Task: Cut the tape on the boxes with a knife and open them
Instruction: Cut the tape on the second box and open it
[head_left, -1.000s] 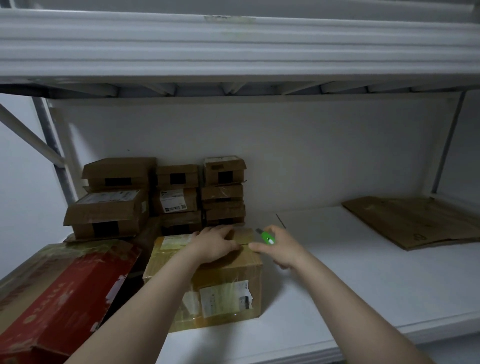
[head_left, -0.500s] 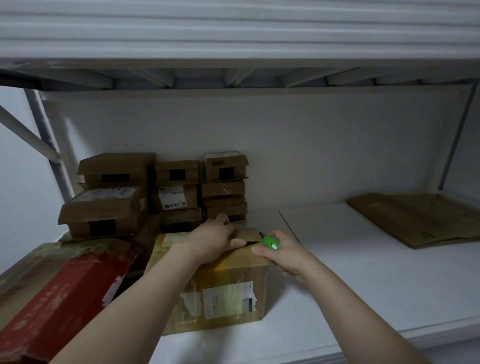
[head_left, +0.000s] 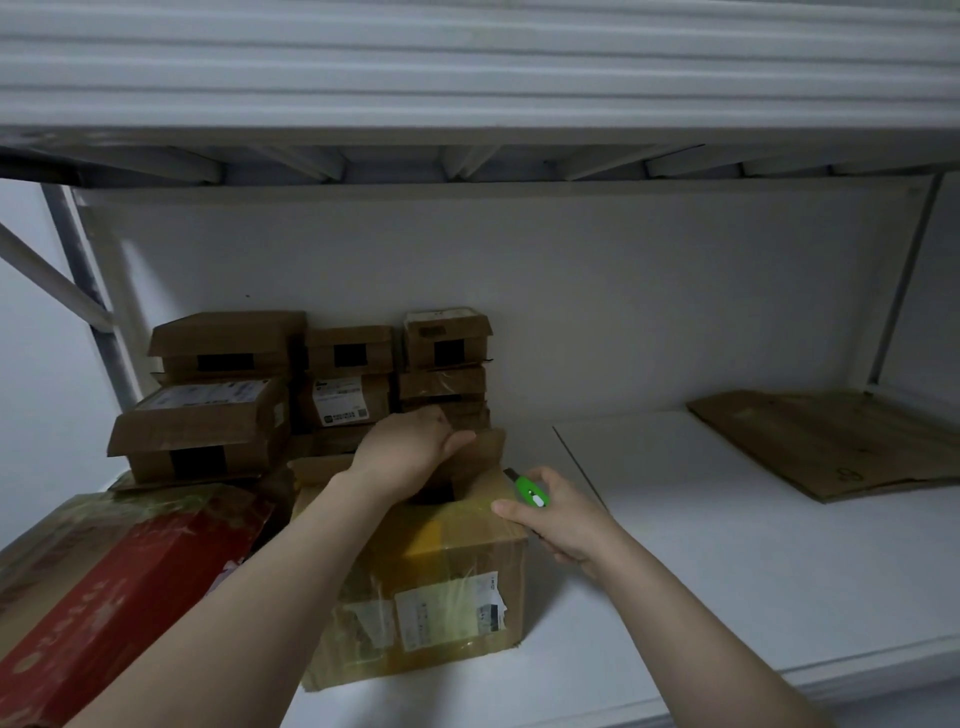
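A taped cardboard box (head_left: 431, 582) with shipping labels on its front stands on the white shelf (head_left: 727, 571). My left hand (head_left: 410, 452) grips its far top flap (head_left: 478, 457), which is lifted upright, and a dark opening shows below it. My right hand (head_left: 561, 514) rests at the box's top right edge, closed around a green utility knife (head_left: 530, 489) whose tip points toward the flap.
Several small cardboard boxes (head_left: 322, 379) are stacked against the back wall behind the box. A red plastic-wrapped box (head_left: 104, 587) lies at the left. Flattened cardboard (head_left: 831, 441) lies at the right. An upper shelf hangs overhead.
My left hand went from pressing flat on the box top to pulling the far flap up, so the box has opened. My right hand with the knife moved slightly back to the box's right edge.
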